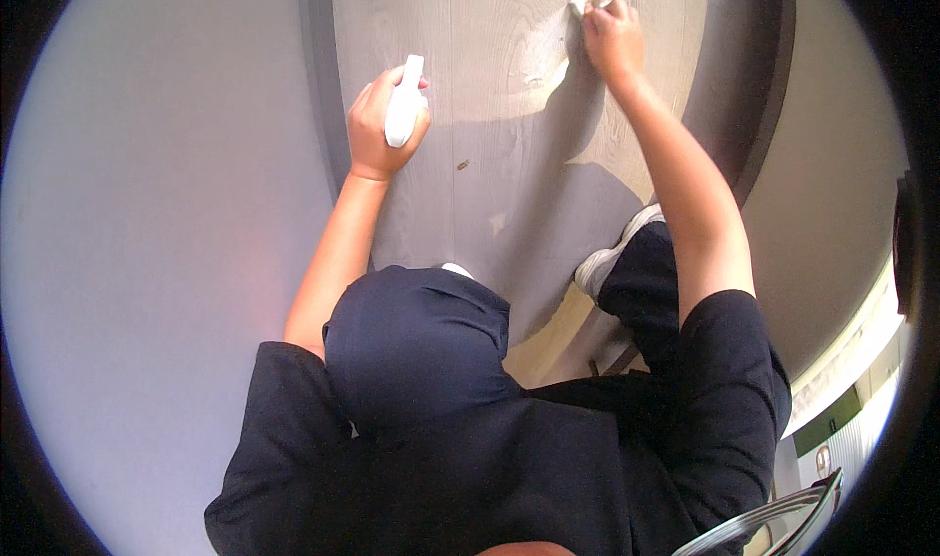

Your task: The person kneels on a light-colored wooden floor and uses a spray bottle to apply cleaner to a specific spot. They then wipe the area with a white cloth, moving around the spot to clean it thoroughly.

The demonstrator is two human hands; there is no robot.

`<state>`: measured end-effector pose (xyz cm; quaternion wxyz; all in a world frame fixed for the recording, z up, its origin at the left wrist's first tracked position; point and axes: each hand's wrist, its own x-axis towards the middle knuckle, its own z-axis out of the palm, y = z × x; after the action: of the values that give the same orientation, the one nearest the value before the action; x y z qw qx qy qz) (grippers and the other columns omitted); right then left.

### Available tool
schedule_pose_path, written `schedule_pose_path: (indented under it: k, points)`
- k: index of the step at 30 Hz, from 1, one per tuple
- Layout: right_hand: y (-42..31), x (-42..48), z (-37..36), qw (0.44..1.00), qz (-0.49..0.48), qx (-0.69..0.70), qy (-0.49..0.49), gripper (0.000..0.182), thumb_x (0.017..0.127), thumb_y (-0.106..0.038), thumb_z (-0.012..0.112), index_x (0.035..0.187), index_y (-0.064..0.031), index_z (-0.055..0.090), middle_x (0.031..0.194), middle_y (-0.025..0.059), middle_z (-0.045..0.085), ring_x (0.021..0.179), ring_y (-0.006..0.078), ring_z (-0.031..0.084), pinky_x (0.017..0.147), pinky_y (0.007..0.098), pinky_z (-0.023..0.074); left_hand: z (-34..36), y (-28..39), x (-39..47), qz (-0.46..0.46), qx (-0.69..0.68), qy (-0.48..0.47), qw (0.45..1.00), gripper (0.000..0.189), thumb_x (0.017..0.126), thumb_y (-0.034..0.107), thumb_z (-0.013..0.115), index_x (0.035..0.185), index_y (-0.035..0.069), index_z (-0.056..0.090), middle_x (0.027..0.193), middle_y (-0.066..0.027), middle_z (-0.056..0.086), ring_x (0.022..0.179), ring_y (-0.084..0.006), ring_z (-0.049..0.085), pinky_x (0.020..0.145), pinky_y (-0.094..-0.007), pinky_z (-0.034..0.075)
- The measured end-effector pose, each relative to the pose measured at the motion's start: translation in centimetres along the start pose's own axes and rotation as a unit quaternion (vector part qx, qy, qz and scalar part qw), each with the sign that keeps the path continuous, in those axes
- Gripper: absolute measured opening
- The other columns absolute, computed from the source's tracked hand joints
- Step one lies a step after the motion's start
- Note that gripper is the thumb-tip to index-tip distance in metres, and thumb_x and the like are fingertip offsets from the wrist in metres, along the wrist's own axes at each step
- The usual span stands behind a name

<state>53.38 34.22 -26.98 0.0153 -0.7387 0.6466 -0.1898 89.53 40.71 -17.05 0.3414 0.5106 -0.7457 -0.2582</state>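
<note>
My left hand is wrapped around a white spray bottle, seen from above with its nozzle end pointing away from me. It is held over the left side of the grey wood-look floor. Farther out and to the right, my right hand pinches a white cloth or wipe against the floor. Just left of that hand, a bright patch on the boards looks wet or sunlit; I cannot tell which.
A plain wall with a grey baseboard runs along my left. Another dark baseboard edges the right wall. A small brown mark is on the floor between my arms. My white shoe stands at the right.
</note>
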Motion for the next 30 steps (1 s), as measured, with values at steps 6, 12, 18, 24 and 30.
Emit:
schedule_pose_path:
  k: [6,12,18,24,30]
  points:
    - [-3.2,-2.6,-0.7,0.970,-0.216,0.042,-0.106,0.009,0.090,-0.014,0.070,0.090,-0.0072,0.077,0.098,0.0121,0.067,0.095,0.0303,0.066,0.080,0.0409,0.0555,-0.4,-0.1,0.0,-0.007,0.001,0.011,1.000,0.036,0.076,0.012,0.074,0.111,0.006,0.066,0.097,-0.0062,0.075,0.081,-0.0264,0.070,0.076,-0.0369,0.055]
    - [-1.3,-0.2,0.1,0.998,-0.021,-0.038,-0.039,0.010,0.089,-0.018,0.070,0.087,-0.0109,0.077,0.098,0.0098,0.068,0.094,0.0323,0.064,0.080,0.0436,0.0562,0.3,0.3,0.1,-0.016,0.030,0.012,0.999,0.038,0.077,0.014,0.075,0.112,0.005,0.066,0.095,-0.0070,0.075,0.085,-0.0266,0.072,0.077,-0.0374,0.055]
    - [-1.4,-1.1,-0.6,0.976,-0.176,0.007,-0.127,0.013,0.094,-0.018,0.069,0.097,-0.0083,0.076,0.105,0.0103,0.066,0.101,0.0311,0.064,0.086,0.0424,0.0556,0.6,-0.2,-0.5,-0.029,0.027,0.034,0.999,0.040,0.076,0.015,0.075,0.114,0.005,0.066,0.096,-0.0066,0.076,0.085,-0.0275,0.072,0.079,-0.0376,0.056]
    - [-1.0,0.5,0.3,0.996,-0.062,-0.053,-0.028,0.014,0.090,-0.018,0.069,0.095,-0.0078,0.078,0.103,0.0124,0.067,0.097,0.0338,0.064,0.082,0.0437,0.0569,0.8,-0.6,-0.4,-0.021,0.019,0.037,0.999,0.040,0.076,0.014,0.075,0.114,0.004,0.066,0.097,-0.0072,0.076,0.085,-0.0279,0.072,0.077,-0.0380,0.056]
    - [-1.8,-1.9,-0.9,0.958,-0.246,-0.019,-0.148,0.009,0.089,-0.015,0.072,0.097,-0.0100,0.075,0.103,0.0098,0.065,0.098,0.0297,0.064,0.083,0.0414,0.0562,0.9,-1.0,-0.9,-0.010,0.037,0.041,0.998,0.041,0.076,0.014,0.074,0.114,0.003,0.065,0.096,-0.0073,0.076,0.082,-0.0280,0.072,0.075,-0.0377,0.056]
